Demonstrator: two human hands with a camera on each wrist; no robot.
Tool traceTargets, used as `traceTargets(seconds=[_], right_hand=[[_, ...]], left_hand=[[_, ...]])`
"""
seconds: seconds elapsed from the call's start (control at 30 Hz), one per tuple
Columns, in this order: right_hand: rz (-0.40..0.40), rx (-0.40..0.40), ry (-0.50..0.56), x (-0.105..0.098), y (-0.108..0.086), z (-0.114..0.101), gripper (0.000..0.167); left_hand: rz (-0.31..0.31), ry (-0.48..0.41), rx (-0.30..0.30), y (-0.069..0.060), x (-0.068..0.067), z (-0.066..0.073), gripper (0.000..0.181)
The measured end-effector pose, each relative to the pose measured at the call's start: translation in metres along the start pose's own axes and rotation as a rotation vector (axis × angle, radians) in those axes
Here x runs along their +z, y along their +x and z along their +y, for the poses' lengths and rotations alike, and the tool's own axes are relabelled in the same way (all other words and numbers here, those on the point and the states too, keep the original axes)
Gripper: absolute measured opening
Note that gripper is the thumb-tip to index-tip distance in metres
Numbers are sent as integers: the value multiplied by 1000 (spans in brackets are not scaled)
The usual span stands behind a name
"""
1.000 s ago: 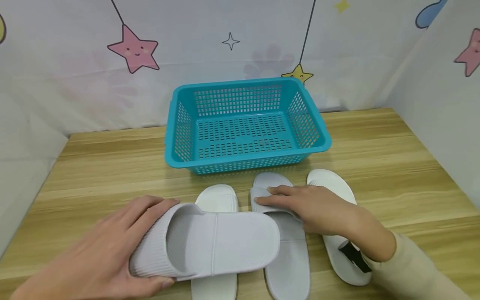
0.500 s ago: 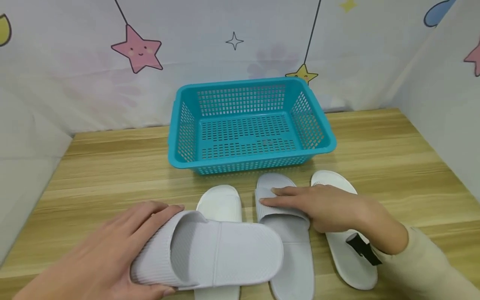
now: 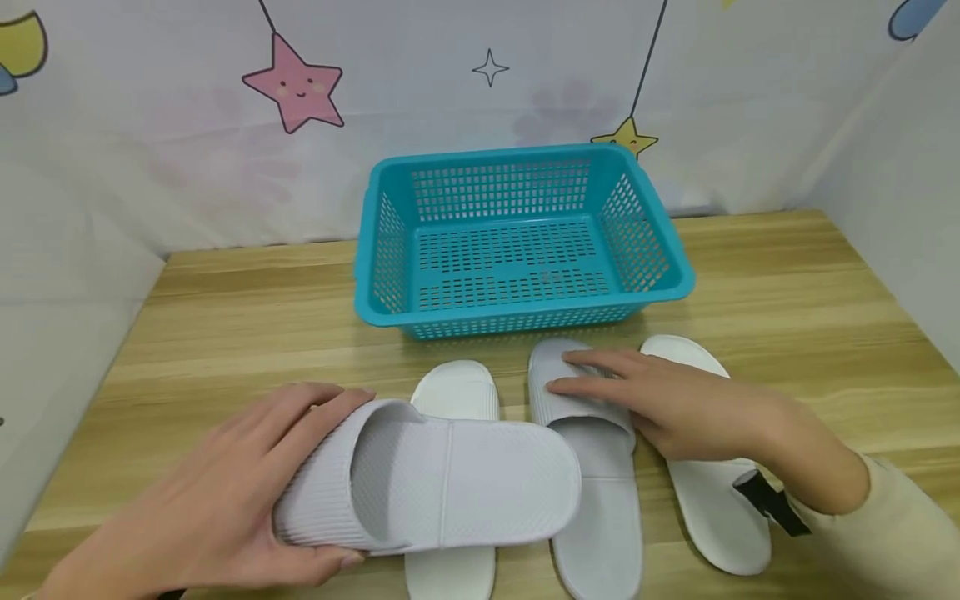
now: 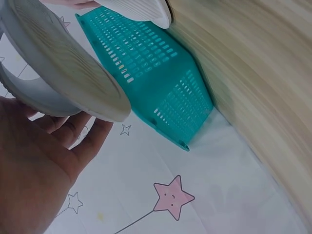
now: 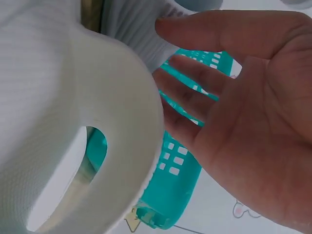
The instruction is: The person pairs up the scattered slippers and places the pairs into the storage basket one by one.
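Note:
In the head view my left hand (image 3: 247, 492) grips a light grey slide slipper (image 3: 495, 479) around its ribbed strap end, holding it sideways above a white slipper (image 3: 453, 575). The left wrist view shows the held slipper's pale sole (image 4: 68, 63) above my fingers. A second grey slipper (image 3: 600, 542) lies on the table, toe toward the basket. Over its strap hovers or rests my right hand (image 3: 675, 408), fingers extended; contact cannot be told. Partly beneath that wrist lies another white slipper (image 3: 720, 525), seen large in the right wrist view.
A turquoise perforated basket (image 3: 525, 312) stands behind the slippers, with no slipper inside. The wooden table (image 3: 247, 325) is bordered at the back and sides by white cloth (image 3: 420, 83) printed with stars.
The head view has shifted, so the basket and slippers appear further right. My right hand's fingertips have moved slightly right and away over the grey slipper's strap. My left hand keeps its hold.

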State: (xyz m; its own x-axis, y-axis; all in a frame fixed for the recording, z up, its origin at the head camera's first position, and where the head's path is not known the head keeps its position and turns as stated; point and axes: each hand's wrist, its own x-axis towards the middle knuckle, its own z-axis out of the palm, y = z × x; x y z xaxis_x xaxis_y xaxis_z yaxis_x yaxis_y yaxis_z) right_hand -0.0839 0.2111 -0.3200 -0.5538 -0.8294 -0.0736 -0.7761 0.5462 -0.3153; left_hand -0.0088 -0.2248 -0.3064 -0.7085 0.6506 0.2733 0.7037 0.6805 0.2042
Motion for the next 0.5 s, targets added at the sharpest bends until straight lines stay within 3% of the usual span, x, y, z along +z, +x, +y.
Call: traceTargets(seconds=[0.27, 0.5], right_hand=[[35, 49, -127, 0, -2, -4, 97], [-17, 45, -102, 4, 1, -7, 107]], left_hand=[[-22, -4, -32, -2, -2, 0, 114], [-31, 2, -47, -2, -1, 4, 114]])
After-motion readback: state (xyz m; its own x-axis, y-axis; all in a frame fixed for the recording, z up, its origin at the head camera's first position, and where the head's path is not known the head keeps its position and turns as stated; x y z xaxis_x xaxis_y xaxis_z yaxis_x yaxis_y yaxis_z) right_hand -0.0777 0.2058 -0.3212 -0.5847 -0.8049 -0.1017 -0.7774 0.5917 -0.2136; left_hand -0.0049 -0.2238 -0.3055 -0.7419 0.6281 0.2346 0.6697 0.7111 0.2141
